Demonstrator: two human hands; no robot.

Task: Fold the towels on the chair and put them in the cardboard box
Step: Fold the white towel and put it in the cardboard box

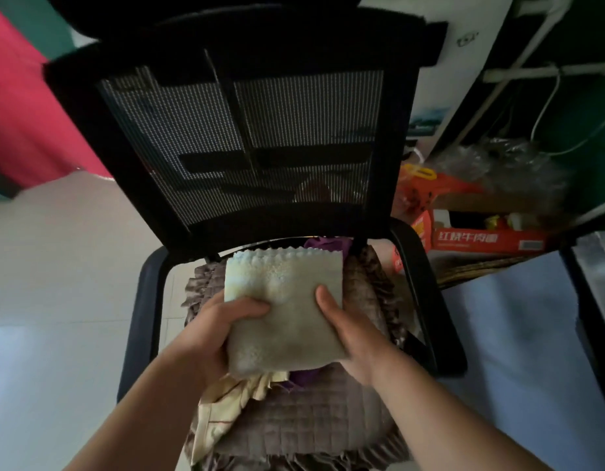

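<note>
Towel (287,300): cream terry cloth, nubby matt pile, scalloped stitched edge along the top. Chair (243,130): back of black woven mesh in a matt black plastic frame, armrests smooth and faintly glossy; seat cover (294,426) of brown-grey quilted cloth, matt, with a pleated frill. Cardboard box (481,239): red-orange printed card, slight sheen; floor (56,266) pale, smooth, softly reflective.

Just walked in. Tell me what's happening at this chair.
A person is folding towels over a black chair. Both hands hold a cream towel, already folded into a rough square: the left hand grips its left edge, and the right hand holds its right side, thumb on top. A purple cloth and a beige one lie under it on the seat cushion. An orange cardboard box sits to the right.
</note>
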